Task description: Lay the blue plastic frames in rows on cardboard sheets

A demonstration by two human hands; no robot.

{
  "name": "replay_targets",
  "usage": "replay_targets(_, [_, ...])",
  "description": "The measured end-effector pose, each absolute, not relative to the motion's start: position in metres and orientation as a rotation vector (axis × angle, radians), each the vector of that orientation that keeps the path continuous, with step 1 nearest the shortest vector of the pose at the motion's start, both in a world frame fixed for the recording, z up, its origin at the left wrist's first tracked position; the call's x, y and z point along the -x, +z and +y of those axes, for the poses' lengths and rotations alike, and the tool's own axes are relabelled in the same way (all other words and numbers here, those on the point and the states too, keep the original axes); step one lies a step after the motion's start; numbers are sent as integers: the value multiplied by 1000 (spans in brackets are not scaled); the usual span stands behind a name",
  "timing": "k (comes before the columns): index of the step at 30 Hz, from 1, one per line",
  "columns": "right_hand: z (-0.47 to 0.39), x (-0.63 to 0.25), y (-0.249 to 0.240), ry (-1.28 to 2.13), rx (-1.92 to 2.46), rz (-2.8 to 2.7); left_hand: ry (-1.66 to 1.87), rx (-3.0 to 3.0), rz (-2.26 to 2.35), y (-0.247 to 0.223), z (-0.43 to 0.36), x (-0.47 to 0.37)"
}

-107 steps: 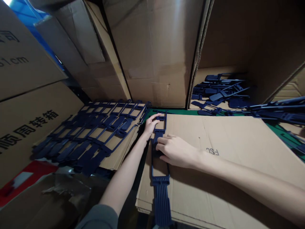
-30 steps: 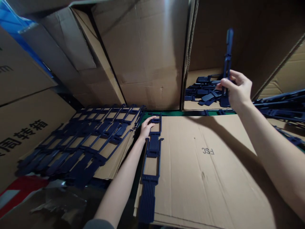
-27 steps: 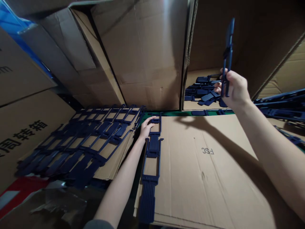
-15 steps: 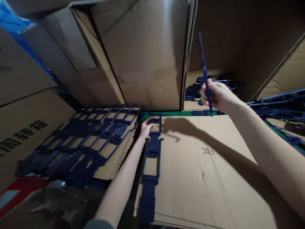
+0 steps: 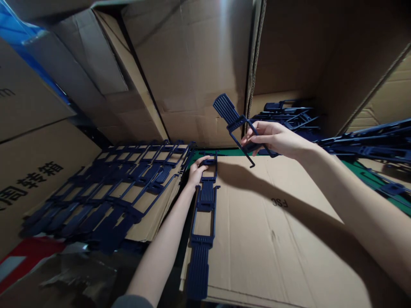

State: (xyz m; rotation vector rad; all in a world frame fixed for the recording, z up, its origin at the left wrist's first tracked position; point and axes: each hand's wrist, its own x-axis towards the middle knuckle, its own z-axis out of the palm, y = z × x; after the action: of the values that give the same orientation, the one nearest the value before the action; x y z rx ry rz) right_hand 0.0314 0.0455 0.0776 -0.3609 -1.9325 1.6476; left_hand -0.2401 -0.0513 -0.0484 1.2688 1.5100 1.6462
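My right hand (image 5: 268, 139) grips a dark blue plastic frame (image 5: 236, 123) in the air over the back edge of a cardboard sheet (image 5: 257, 222); its ribbed end points up and left. Two similar blue frames (image 5: 204, 205) lie end to end along the sheet's left edge. At the far one, my left hand (image 5: 197, 170) has its fingers resting on the frame's upper part, closed against it.
Rows of blue frames (image 5: 122, 184) cover another cardboard stack at the left. An open carton (image 5: 289, 47) at the back right holds more frames (image 5: 285, 114). Further frames (image 5: 379, 147) are piled at the right. Tall cardboard (image 5: 199, 72) stands behind.
My right hand has moved left and turned the held frame, which was edge-on and upright, so that its broad face shows. My left hand has stayed in place.
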Motion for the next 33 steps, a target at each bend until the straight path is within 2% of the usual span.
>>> replay_targets(3, [48,-30,73,1620,293,-2001,1633,-1261,1515,-49,-50,241])
replay_targets(11, [50,-21,59,1274,182,-2522,1637,-1278,1526,-46,-52,239])
replay_targets(18, [58,-26,62,1218,310,-2529,1622,-1282,1530,-46,-53,238])
replay_targets(25, [48,-28,70,649,490,-2940,1634,-1272,1518,-44,-54,237])
replay_targets(30, [32,-7,50,249,317,-2884,1632,-1262,1498,-46,-53,238])
replay_targets(33, [32,-2,40,134,344,-2861,1624,-1252,1488,-48,-52,238])
